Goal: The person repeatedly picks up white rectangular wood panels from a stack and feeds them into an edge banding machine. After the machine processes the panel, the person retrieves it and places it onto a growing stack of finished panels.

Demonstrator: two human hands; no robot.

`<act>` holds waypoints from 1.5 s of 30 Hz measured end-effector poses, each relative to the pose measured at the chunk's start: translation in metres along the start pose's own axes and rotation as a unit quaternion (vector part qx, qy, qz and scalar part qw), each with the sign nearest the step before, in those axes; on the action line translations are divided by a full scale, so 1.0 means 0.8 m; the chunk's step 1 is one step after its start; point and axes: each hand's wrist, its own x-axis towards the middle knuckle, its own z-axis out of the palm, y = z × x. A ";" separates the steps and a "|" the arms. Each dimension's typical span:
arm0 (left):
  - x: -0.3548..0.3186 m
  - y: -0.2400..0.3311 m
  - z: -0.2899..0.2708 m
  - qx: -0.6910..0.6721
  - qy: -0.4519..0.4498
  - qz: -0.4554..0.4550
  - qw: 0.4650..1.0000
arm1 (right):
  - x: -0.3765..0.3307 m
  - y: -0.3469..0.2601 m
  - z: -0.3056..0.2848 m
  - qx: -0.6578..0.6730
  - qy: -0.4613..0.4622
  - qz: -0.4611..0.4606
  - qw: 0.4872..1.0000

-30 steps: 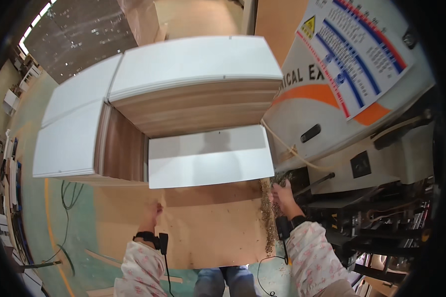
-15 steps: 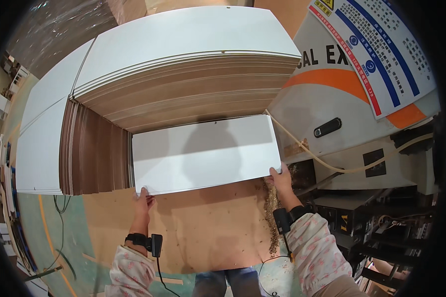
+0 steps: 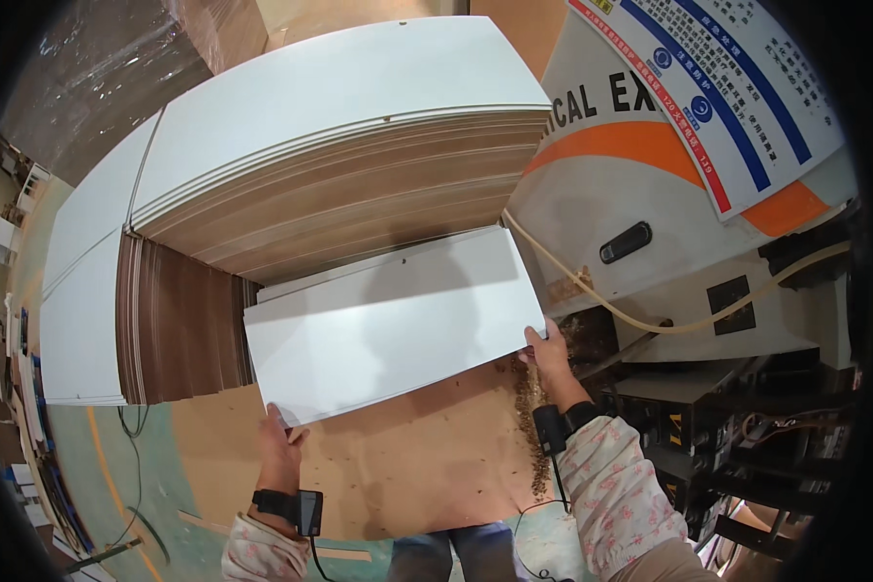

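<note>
A white rectangular panel (image 3: 398,320) lies tilted in front of me, its left end nearer to me than its right. My left hand (image 3: 279,441) grips its near left corner, thumb on top and fingers beneath. At the near right corner my right hand (image 3: 545,351) holds it the same way. Another white panel (image 3: 296,282) peeks out from under its far edge. Behind rises a tall stack of white-topped panels (image 3: 349,73) with brown edges, and a further stack (image 3: 82,339) stands at the left. Both wrists carry black straps with small devices.
To the right stands a grey and orange machine (image 3: 592,209) with a sign board (image 3: 718,97) and a pale hose (image 3: 640,325). Brown sheet (image 3: 398,466) with wood chips lies below the panel. Plastic-wrapped goods (image 3: 107,87) stand at the far left. A cable (image 3: 138,475) runs over the green floor.
The panel's left end has come toward me with my left hand, turning the panel and uncovering another one beneath its far edge. My right hand keeps its corner. The view has shifted slightly.
</note>
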 end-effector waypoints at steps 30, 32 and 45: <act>-0.313 -0.075 -0.140 0.295 -0.377 0.011 0.878 | -0.313 -0.039 -0.002 0.357 0.021 0.030 0.933; -0.330 -0.088 -0.196 0.297 -0.359 0.013 0.885 | -0.392 -0.024 -0.037 0.289 0.029 -0.023 0.957; -0.538 0.061 -0.112 0.236 -0.347 0.049 0.906 | -0.822 -0.238 -0.222 0.206 -0.054 -0.017 0.977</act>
